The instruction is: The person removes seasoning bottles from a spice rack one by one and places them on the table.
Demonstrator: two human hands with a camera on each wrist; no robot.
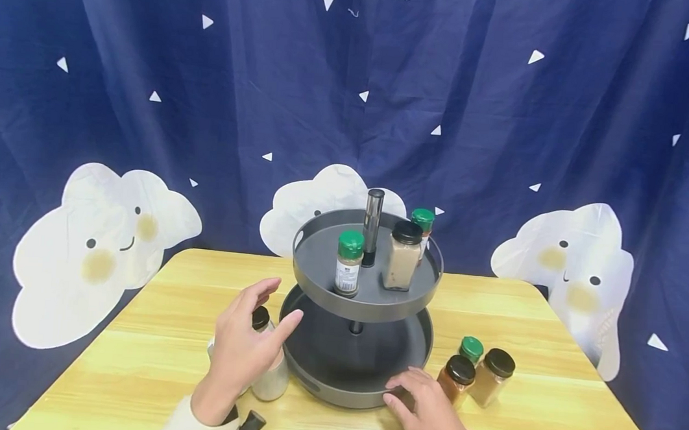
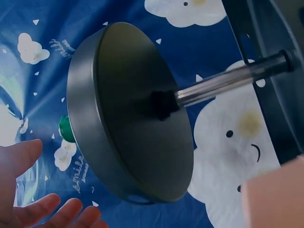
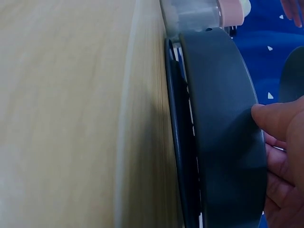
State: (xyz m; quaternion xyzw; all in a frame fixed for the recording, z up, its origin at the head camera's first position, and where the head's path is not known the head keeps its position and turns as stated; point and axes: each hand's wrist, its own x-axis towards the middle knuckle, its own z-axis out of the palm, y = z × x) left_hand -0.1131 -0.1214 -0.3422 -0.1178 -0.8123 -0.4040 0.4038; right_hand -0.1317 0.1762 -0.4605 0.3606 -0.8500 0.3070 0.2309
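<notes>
A dark grey two-tier turntable [image 1: 369, 307] stands mid-table, its tiers joined by a shiny post [image 2: 213, 85]. My right hand [image 1: 430, 408] pinches the lower tier's near rim; in the right wrist view the thumb [image 3: 273, 118] lies on the rim's outer wall, the fingers on the inner side. Raised left of the turntable, my left hand [image 1: 244, 339] holds nothing, thumb and fingers spread apart. On the upper tier stand a green-lidded spice jar [image 1: 347, 273], a black-lidded jar [image 1: 402, 263] of beige powder and another green-lidded jar [image 1: 423, 220]. The lower tier's visible floor is bare.
Right of the turntable stand a green-lidded jar [image 1: 471, 348], a black-lidded reddish jar [image 1: 457, 380] and a black-lidded brown jar [image 1: 492, 378]. Left of it, a clear jar [image 1: 271, 383] is partly hidden by my left hand. A blue curtain [image 1: 361, 125] hangs behind the table.
</notes>
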